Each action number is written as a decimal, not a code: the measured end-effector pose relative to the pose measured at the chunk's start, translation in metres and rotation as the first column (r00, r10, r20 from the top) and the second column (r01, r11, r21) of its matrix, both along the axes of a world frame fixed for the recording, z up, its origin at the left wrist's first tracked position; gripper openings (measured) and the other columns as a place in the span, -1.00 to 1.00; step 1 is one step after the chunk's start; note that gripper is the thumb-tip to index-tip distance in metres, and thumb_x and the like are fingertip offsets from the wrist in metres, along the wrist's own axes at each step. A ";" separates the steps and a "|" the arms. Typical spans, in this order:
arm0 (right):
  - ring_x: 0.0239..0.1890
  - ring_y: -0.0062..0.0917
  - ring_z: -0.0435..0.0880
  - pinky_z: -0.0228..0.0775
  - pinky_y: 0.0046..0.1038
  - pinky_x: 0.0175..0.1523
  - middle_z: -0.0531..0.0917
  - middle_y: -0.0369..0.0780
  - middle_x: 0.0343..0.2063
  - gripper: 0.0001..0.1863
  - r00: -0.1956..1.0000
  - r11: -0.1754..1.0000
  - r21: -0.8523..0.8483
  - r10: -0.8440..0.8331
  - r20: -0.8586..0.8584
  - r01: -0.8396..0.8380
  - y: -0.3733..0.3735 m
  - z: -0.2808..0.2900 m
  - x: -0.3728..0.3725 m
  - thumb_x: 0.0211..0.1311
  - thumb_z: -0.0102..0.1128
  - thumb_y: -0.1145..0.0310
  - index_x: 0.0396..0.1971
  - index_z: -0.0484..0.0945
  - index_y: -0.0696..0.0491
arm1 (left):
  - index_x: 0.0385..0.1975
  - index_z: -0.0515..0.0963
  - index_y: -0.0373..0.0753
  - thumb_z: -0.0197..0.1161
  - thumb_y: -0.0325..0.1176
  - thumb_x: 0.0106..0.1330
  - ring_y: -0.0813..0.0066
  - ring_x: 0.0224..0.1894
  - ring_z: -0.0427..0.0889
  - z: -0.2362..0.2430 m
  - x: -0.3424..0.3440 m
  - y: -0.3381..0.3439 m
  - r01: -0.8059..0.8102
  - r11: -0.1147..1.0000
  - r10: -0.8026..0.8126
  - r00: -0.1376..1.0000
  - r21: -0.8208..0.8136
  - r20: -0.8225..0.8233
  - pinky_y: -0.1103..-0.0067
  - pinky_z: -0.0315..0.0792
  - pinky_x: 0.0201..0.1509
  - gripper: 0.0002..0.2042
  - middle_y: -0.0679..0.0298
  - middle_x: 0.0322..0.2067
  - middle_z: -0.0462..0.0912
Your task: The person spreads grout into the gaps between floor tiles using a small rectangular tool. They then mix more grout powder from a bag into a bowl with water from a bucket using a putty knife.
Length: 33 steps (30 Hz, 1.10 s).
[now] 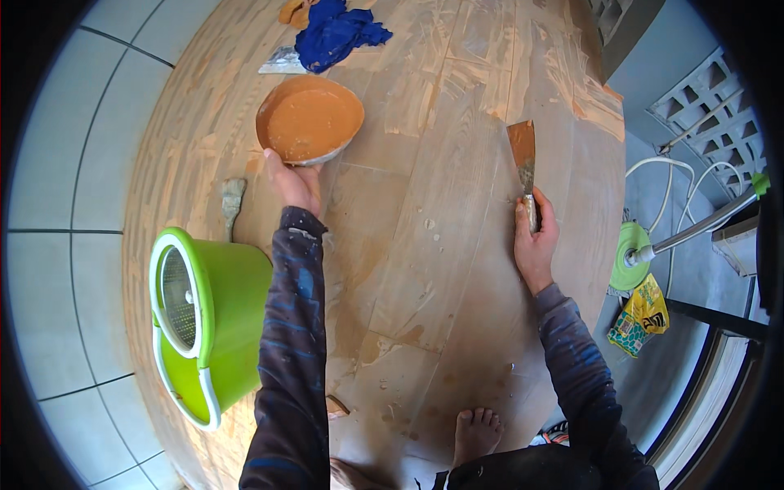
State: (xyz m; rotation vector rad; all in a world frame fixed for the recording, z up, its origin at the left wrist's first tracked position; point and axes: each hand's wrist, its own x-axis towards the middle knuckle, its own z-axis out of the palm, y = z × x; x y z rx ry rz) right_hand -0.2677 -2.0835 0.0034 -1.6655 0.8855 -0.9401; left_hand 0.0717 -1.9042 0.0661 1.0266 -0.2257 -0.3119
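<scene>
My left hand (296,184) is closed on the near rim of a round bowl (333,153), held over the floor. Smooth orange-brown grout (310,121) fills much of the bowl. On the right, the fingers of my right hand (536,245) wrap round the handle of a putty knife (523,147). Its blade points away from me and carries a coat of the same orange-brown paste. Beneath both hands lies a wood-look plank tile floor (408,237), with paste smeared over its joints toward the far side.
A green mop bucket (237,302) with a wringer basket stands left of my left forearm, a worn paintbrush (233,200) beyond it. Blue cloth (335,34) lies far off. At right are a mop (633,255), a hose (692,184) and a yellow packet (643,314).
</scene>
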 end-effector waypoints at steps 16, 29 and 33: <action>-0.20 -0.52 0.65 0.47 -0.51 -0.06 0.62 -0.18 -0.24 -0.65 1.000 0.998 -0.057 0.002 -0.017 -0.003 -0.005 -0.001 0.002 0.30 0.15 0.58 0.08 0.48 0.21 | 0.15 0.30 -0.27 -0.14 -0.08 0.57 0.26 0.17 0.48 -0.007 0.082 -0.112 -0.223 0.916 0.141 0.958 0.335 0.252 0.22 0.47 0.17 -0.61 0.13 0.14 0.44; -0.18 -0.52 0.63 0.46 -0.52 -0.03 0.62 -0.18 -0.22 -0.65 1.000 1.000 -0.014 0.009 -0.012 -0.009 -0.005 -0.004 -0.001 0.30 0.16 0.58 0.09 0.48 0.21 | 0.21 0.19 -0.22 -0.09 -0.04 0.57 0.30 0.14 0.46 0.000 0.072 -0.110 -0.227 0.881 0.077 0.935 0.415 0.347 0.27 0.49 0.16 -0.57 0.12 0.16 0.36; -0.17 -0.53 0.63 0.46 -0.51 -0.03 0.62 -0.19 -0.22 -0.64 1.000 1.000 0.029 0.005 -0.007 -0.004 -0.005 -0.006 -0.002 0.31 0.17 0.56 0.10 0.47 0.21 | 0.24 0.16 -0.21 -0.07 0.00 0.55 0.32 0.13 0.45 -0.001 0.066 -0.091 -0.248 0.848 0.080 0.933 0.468 0.350 0.28 0.47 0.16 -0.53 0.14 0.15 0.35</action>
